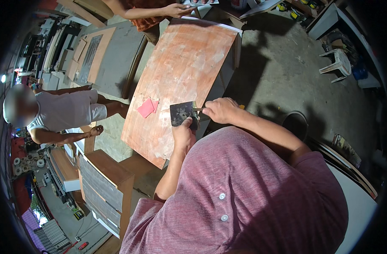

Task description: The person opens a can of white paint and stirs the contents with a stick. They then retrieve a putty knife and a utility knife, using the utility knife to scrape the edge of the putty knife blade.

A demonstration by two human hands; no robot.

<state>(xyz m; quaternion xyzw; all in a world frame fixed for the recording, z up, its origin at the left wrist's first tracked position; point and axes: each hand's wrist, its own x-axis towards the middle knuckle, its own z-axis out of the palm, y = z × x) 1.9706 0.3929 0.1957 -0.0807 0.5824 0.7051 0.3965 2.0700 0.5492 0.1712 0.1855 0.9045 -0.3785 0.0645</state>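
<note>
My left hand [184,134] holds a dark, square plate [180,111] by its near edge, thumb on top; pale smears of paste mark its face. In my right hand [221,111] is a putty knife [197,109], its brownish handle between the fingers and its end at the plate's right edge. Both hands are above the near right side of a large wooden panel [185,59] blotched with whitish patches. Two pink-red pieces of sheet [148,107], like sandpaper, lie overlapped on the panel, left of the plate.
A person in white [66,106] stands to the left of the panel. Another person's arm [151,12] shows at its far end. A cabinet [102,186] stands at the lower left. On the concrete floor are a white plastic stool [336,63] and a round bin [295,122].
</note>
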